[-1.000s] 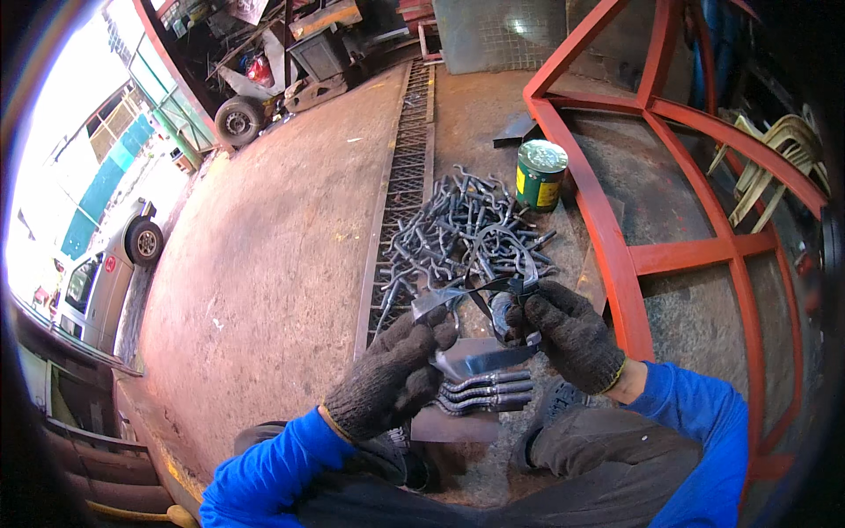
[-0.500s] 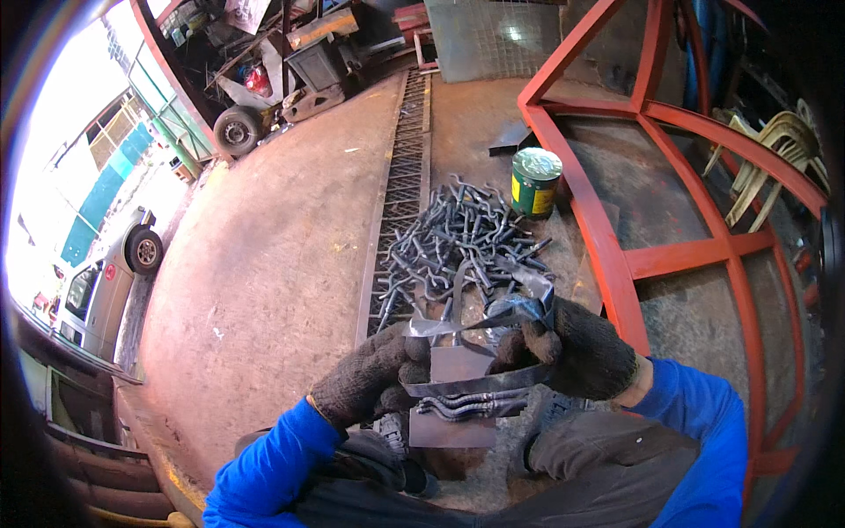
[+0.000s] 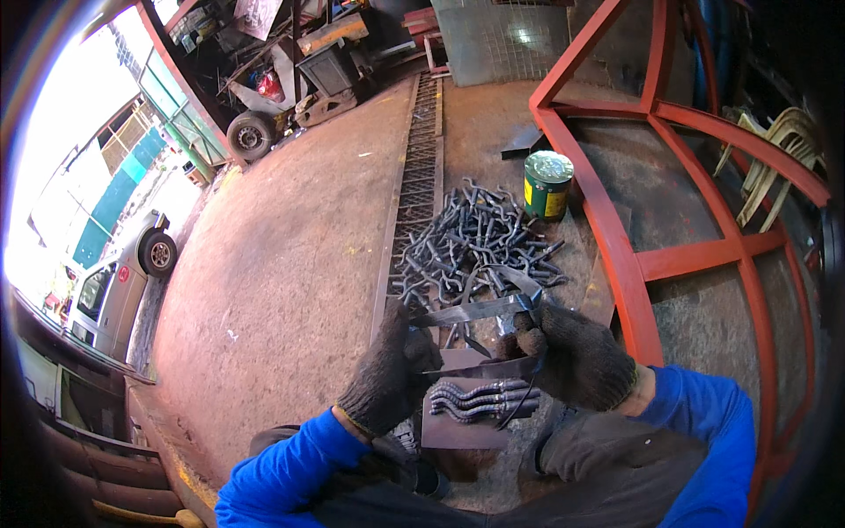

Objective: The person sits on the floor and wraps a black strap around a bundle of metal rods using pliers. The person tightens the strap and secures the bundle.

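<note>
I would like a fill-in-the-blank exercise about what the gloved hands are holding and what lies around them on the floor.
1. Both hands, left hand and right hand, wear dark knitted ____.
2. Together they hold a flat metal strip above a small stack of bent ____ rods.
3. Beyond the heap of bent rods stands a green and yellow ____.
4. The big welded frame at the right is painted ____.

Missing words: gloves; metal; can; red

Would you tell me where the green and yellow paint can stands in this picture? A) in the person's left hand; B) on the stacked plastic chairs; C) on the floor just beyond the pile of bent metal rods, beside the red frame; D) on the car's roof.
C: the paint can stands on the floor at the far edge of the rod pile, next to the red frame, away from both gloved hands.
</note>
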